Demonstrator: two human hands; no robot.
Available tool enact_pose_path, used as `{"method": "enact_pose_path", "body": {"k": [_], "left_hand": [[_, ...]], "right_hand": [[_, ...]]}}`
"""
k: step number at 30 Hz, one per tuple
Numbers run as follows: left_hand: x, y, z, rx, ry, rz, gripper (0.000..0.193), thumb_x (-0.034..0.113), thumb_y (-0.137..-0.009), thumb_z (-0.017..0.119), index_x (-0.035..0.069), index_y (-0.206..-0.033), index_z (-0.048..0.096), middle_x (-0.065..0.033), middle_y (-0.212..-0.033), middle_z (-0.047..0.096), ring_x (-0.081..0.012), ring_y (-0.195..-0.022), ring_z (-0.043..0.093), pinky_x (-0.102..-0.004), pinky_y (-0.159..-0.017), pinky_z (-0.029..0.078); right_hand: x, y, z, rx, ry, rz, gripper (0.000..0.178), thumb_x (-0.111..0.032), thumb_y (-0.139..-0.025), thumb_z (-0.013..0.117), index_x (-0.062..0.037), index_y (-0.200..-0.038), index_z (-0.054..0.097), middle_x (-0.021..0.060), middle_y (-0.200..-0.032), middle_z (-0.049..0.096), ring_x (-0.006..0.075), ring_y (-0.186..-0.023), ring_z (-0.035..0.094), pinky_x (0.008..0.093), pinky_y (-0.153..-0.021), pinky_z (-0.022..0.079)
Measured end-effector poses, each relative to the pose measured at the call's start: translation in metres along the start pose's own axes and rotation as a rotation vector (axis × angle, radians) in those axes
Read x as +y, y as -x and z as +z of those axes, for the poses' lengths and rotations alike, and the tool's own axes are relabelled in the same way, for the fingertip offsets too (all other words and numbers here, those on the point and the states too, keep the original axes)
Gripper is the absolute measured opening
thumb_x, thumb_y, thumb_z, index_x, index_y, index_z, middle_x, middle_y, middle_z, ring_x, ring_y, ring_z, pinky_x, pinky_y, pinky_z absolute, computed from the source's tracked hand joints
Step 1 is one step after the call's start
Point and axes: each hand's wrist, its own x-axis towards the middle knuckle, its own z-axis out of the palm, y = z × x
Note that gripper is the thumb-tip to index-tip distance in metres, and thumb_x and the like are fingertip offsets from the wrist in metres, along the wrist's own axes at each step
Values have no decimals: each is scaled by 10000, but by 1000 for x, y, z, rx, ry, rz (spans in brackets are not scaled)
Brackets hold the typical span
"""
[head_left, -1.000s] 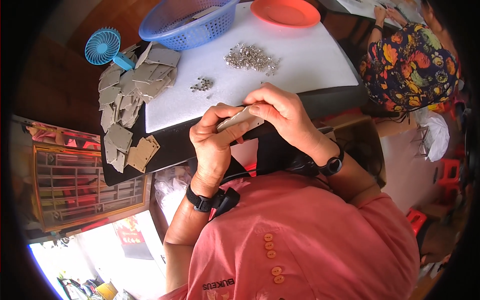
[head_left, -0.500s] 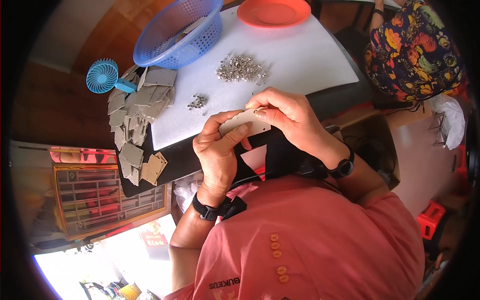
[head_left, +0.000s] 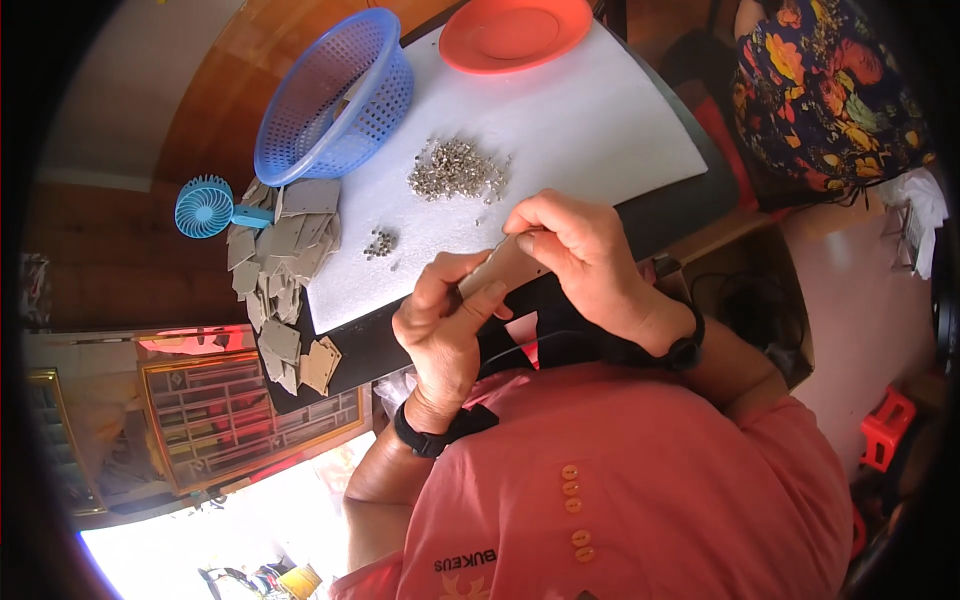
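Between my two hands is a flat beige card piece (head_left: 508,265) with small dark holes. My left hand (head_left: 445,318) pinches its left end, thumb on the near face and fingers behind. My right hand (head_left: 588,262) grips the upper right end between thumb and bent forefinger; whether a small part is under those fingertips is hidden. Beyond the hands, a heap of small shiny metal pieces (head_left: 455,170) lies on a white sheet (head_left: 560,125). A smaller cluster of metal pieces (head_left: 380,243) is to its left.
Grey card pieces (head_left: 290,245) are piled along the table's left side, with a few tan ones (head_left: 320,366) nearer me. A blue basket (head_left: 335,110), a red plate (head_left: 515,35) and a small blue fan (head_left: 206,207) stand farther off. At upper right is a person in flowered clothing (head_left: 830,100).
The card piece has turned, showing its face at a steeper slant. Both hands keep hold of it. The whole view has shifted, so the table items appear moved slightly.
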Motion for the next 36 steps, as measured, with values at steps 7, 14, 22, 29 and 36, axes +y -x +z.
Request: {"method": "enact_pose_path", "body": {"k": [7,14,22,29,36], "left_hand": [[5,12,-14,-29,-102,-25,367,-91,-917,610,-31,-1278,580,-146,-1030,697,-155,-764,671,-228,-590,544],[-2,11,-30,74,-15,-45,363,-94,-875,646,-18,-1229,620,-110,-883,714,-101,-590,628,-176,-423,399],[-4,20,-64,93,96,-110,356,-86,-862,656,-20,-1209,614,-113,-876,715,-105,-573,621,-178,-405,391],[-8,22,-77,94,150,-125,353,-66,-868,668,-42,-1214,598,-107,-903,706,-94,-573,616,-179,-414,406],[-6,12,-73,59,131,-165,355,-74,-853,660,-60,-1202,597,-111,-905,703,-90,-548,603,-175,-391,391]], "right_hand": [[-9,1,3,-29,-227,201,118,82,-847,590,4,-935,601,79,-800,642,144,-736,613,284,-678,487],[-16,0,8,-139,-45,182,64,39,-866,621,2,-917,623,70,-811,661,119,-709,612,265,-660,487],[-2,-30,28,-103,890,-356,95,-59,-763,708,-108,-801,636,49,-757,614,262,-687,633,426,-626,482],[6,-38,41,-275,1017,-244,63,-69,-818,654,-90,-810,596,73,-796,636,306,-740,635,431,-646,486],[4,-46,40,-429,1148,-300,75,-39,-815,627,-56,-865,573,99,-805,648,328,-751,645,450,-660,489]]}}
